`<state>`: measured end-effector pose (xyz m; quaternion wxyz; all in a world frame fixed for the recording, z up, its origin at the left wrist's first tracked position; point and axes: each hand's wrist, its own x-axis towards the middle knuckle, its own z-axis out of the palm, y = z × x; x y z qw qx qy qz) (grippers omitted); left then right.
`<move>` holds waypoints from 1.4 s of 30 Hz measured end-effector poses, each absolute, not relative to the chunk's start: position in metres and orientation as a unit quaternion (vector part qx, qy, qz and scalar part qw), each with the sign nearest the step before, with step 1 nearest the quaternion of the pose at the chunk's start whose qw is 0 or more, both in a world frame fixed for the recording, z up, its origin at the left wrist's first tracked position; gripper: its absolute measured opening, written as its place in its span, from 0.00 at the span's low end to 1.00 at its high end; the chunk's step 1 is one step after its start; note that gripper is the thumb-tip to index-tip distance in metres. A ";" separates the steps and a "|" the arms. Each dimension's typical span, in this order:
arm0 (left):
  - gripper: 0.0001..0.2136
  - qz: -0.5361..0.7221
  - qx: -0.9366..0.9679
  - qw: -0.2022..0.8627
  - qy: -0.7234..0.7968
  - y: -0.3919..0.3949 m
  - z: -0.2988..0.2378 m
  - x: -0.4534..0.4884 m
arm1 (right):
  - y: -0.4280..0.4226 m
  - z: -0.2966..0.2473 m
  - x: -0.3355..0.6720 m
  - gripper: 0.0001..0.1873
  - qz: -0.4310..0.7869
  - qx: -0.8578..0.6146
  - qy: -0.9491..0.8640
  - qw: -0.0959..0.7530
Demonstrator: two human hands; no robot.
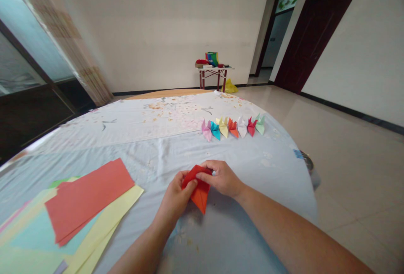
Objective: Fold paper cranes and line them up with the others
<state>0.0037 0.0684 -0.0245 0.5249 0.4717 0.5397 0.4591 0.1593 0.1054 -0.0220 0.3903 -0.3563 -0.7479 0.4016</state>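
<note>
A folded orange-red origami paper point(200, 196) is held between my two hands above the cloth, its pointed end turned toward me. My left hand point(179, 194) pinches the left edge, thumb lying on the front face. On the upper right side my right hand point(222, 177) grips the paper between thumb and fingers. The fingers behind the sheet are partly hidden. Beyond my hands stands a row of several folded paper cranes point(233, 128) in pink, blue, yellow, orange, white, red and green.
Loose sheets of red paper point(91, 198) lie to the left on yellow paper point(110, 227) and other pastel sheets. A floral tablecloth point(151, 152) covers the round table. By the far wall is a small table point(217, 69) with items on it; a yellow bag point(230, 86) rests beside it.
</note>
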 end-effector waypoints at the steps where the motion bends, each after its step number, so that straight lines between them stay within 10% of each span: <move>1: 0.13 0.454 0.462 0.546 0.531 0.069 -0.024 0.004 | 0.105 -0.021 0.159 0.08 0.402 -0.352 -0.749 0.392; 26: 0.09 0.454 0.522 0.435 0.576 0.069 -0.021 0.003 | 0.109 -0.033 0.160 0.05 0.361 -0.414 -0.756 0.356; 42: 0.13 0.487 0.478 0.440 0.584 0.073 -0.023 -0.005 | 0.117 -0.032 0.160 0.17 0.568 -0.372 -0.634 0.369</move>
